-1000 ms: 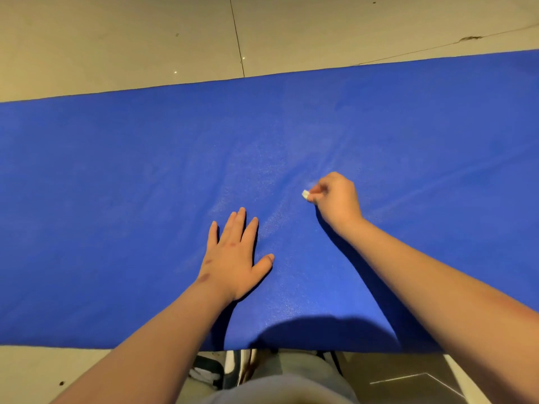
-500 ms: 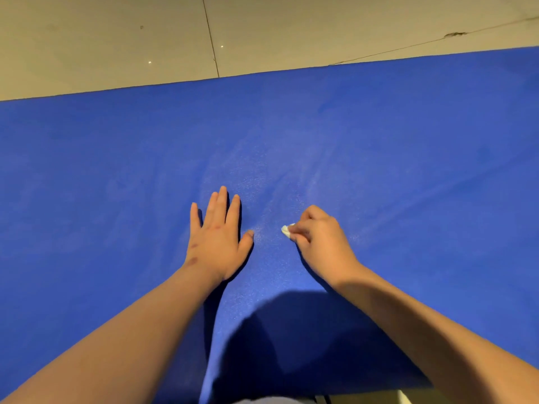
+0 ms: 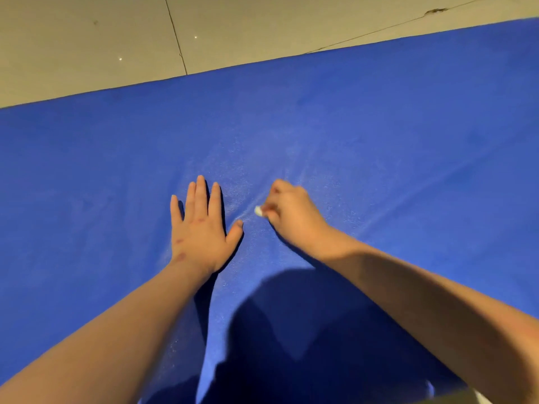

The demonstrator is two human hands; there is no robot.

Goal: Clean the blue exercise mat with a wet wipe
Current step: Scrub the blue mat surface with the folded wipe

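The blue foam exercise mat with a finely pebbled surface (image 3: 379, 135) lay flat on a floor of pale beige tiles (image 3: 87, 48). It filled most of the head view. Its long axis ran from left to right across the person's front, and both short ends fell outside the picture, so which way either end pointed could not be told. The far long edge showed as a straight line that rose toward the right. Beyond it a dark grout line (image 3: 176, 36) ran away from the mat, and a thin crack (image 3: 434, 10) crossed the tiles at the upper right.

The left hand (image 3: 201, 231) rested palm down on the mat near its middle. Its fingers were straight and close together and pointed toward the far edge. The thumb was spread out toward the right. It held nothing.

The right hand (image 3: 291, 217) sat just beside it, apart from the left thumb by a narrow strip of mat. Its fingers were curled in and pinched a small wad of white wet wipe (image 3: 258, 211). Only a small bit of the wad showed at the fingertips, on the side facing the left hand. It was down at the mat's surface, though the hand was blurred. Faint lighter streaks lay on the mat around and beyond this hand.

A dark shadow (image 3: 291, 330) of the person fell on the near part of the mat between the two bare forearms.
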